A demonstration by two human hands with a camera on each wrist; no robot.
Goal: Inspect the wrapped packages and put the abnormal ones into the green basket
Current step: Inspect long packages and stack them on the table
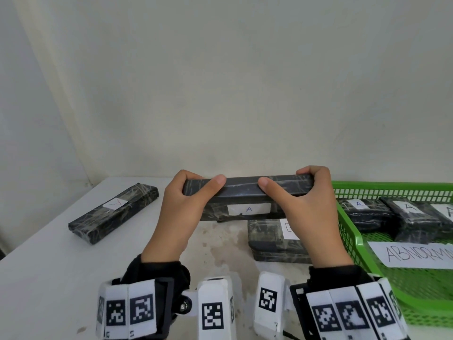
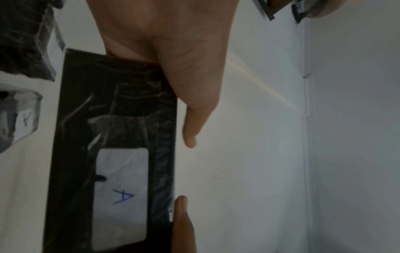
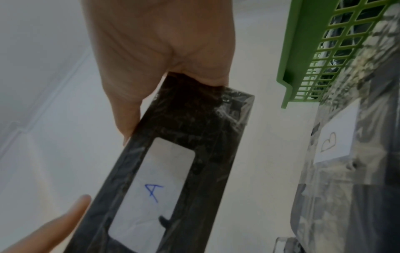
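Note:
Both hands hold a long black wrapped package (image 1: pixel 247 192) up above the table, its white label marked "A" facing me. My left hand (image 1: pixel 186 202) grips its left end, thumb on the near edge and fingers curled over the far side. My right hand (image 1: pixel 308 200) grips the right end the same way. The label (image 2: pixel 121 193) shows in the left wrist view, and the package (image 3: pixel 168 179) fills the right wrist view. The green basket (image 1: pixel 353 244) stands at the right with several "A" packages (image 1: pixel 365 212) inside and a paper sign (image 1: pixel 414 255) reading "ABNORMAL".
Another wrapped package (image 1: pixel 274 239) lies on the white table (image 1: pixel 49 278) under my right hand, beside the basket. A third long package (image 1: pixel 115 212) lies at the left, angled. A pale wall stands close behind the table.

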